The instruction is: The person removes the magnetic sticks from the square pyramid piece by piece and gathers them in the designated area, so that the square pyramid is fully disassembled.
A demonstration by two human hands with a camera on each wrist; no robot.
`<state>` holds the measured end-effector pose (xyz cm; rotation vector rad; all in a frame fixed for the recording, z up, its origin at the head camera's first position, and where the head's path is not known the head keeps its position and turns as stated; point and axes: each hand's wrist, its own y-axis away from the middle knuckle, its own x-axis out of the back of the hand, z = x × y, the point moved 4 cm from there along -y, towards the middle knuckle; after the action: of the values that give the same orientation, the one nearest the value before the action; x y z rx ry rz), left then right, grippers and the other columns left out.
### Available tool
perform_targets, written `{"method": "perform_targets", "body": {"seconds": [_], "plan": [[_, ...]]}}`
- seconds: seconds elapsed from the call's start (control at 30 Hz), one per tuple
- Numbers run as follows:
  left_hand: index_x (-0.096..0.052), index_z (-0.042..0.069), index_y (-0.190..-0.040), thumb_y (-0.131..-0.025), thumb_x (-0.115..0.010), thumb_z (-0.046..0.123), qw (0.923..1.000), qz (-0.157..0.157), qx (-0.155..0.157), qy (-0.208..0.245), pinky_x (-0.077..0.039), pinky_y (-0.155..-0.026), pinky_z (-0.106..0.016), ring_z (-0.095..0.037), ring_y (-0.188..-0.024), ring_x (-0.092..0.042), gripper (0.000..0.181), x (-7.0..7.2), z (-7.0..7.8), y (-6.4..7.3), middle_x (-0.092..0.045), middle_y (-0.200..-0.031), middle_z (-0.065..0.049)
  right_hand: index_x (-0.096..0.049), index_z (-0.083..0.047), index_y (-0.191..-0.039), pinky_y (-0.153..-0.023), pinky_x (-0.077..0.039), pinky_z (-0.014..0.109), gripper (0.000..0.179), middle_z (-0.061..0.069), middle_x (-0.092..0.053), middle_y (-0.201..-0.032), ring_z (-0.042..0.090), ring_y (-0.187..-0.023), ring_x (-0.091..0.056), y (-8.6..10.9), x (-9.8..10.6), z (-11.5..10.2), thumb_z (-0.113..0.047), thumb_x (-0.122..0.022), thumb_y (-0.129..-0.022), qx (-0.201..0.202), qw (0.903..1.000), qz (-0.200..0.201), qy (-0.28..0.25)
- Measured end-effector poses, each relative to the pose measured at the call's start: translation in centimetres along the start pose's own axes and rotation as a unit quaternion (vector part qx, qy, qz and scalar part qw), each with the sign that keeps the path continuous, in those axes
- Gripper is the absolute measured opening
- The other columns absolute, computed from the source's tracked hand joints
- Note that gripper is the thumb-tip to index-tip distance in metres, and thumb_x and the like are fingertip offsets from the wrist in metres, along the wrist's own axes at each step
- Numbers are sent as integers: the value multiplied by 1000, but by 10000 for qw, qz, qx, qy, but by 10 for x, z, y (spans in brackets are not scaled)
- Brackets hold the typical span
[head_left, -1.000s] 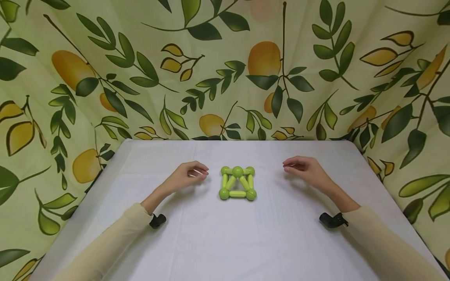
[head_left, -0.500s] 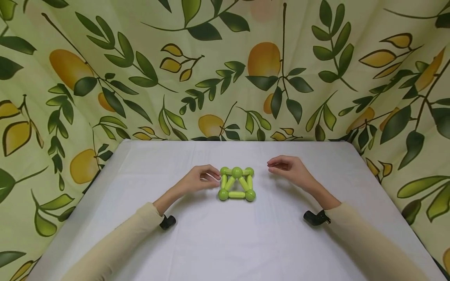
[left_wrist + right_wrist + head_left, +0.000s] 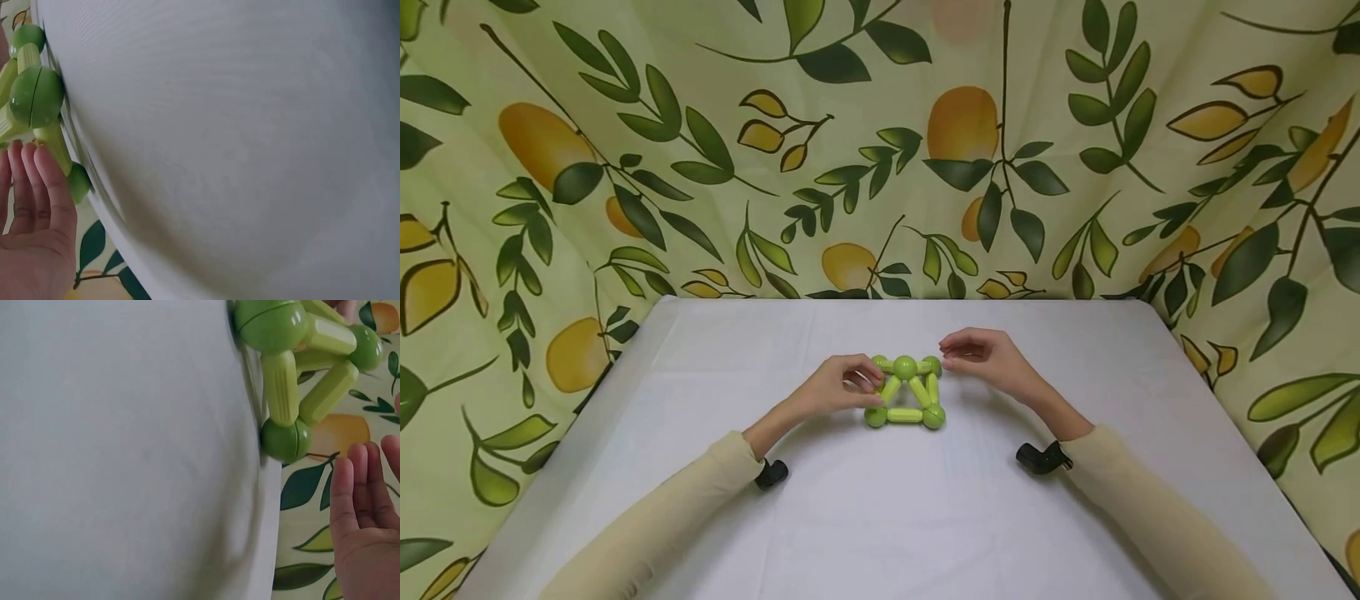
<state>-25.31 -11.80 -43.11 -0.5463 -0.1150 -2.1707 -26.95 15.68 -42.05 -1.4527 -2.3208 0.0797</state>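
On the white-covered table stands a green pyramid of ball-and-rod building pieces (image 3: 905,415), with balls at its corners and one raised ball on top. My left hand (image 3: 833,386) is at its left side, fingers loosely bent and overlapping the left rods in the head view. In the left wrist view the fingers (image 3: 57,187) lie close to a lower rod; whether they touch it I cannot tell. My right hand (image 3: 985,360) hovers by the back right ball, thumb and fingers apart. In the right wrist view a gap separates its fingers (image 3: 344,494) from the nearest ball (image 3: 284,439).
The table (image 3: 880,517) has a smooth white cloth. A leaf-and-fruit patterned curtain (image 3: 880,167) surrounds its back and sides. Black wrist devices (image 3: 1043,458) sit at both sleeve cuffs.
Both hands have moved inward toward the green pyramid, the left from the left side and the right from the right. The pyramid stays about where it was.
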Motion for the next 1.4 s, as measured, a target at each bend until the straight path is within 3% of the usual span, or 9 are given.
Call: {"method": "perform_targets", "body": {"seconds": [0.23,0.53,0.8,0.97,1.4], "plan": [[-70,1,-106,-84,-85,6,9994,-31,-19,-337,-58,-79,-32,-19,-87,-67,27,-6,3,-6,-68,-98,-5,-68,6,-117,-92,-55,37,34,29,-65,-114,36,-101,-64,-15,-20,-7,2,-81,-86,321,9989,-317,-152],[-70,1,-107,-88,-82,7,9992,-133,-47,-382,-57,-81,-36,-21,-89,-66,23,-8,4,-8,-69,-97,-6,-65,9,-120,-92,-50,59,42,28,-65,-117,41,-100,-61,-26,-38,-19,10,-81,-81,460,9973,-578,33],[-70,2,-107,-86,-83,8,9983,-199,47,-554,-57,-82,-32,-17,-89,-65,25,-9,4,-8,-69,-96,-3,-68,8,-115,-90,-51,58,38,22,-68,-112,37,-99,-61,-23,-45,-54,10,-82,-80,623,9940,-798,413],[-71,3,-106,-85,-85,10,9964,-250,68,-803,-56,-80,-30,-14,-87,-64,27,-9,3,-7,-69,-94,0,-69,7,-116,-89,-51,61,39,21,-68,-111,38,-98,-61,-22,-48,-58,10,-82,-80,668,9925,-872,537],[-72,4,-102,-84,-86,11,9957,-262,181,-870,-56,-77,-29,-14,-83,-63,23,-8,3,-7,-69,-87,2,-70,6,-115,-89,-52,59,36,18,-70,-110,34,-97,-62,-24,-50,-57,9,-81,-81,563,9900,-992,834]]}}
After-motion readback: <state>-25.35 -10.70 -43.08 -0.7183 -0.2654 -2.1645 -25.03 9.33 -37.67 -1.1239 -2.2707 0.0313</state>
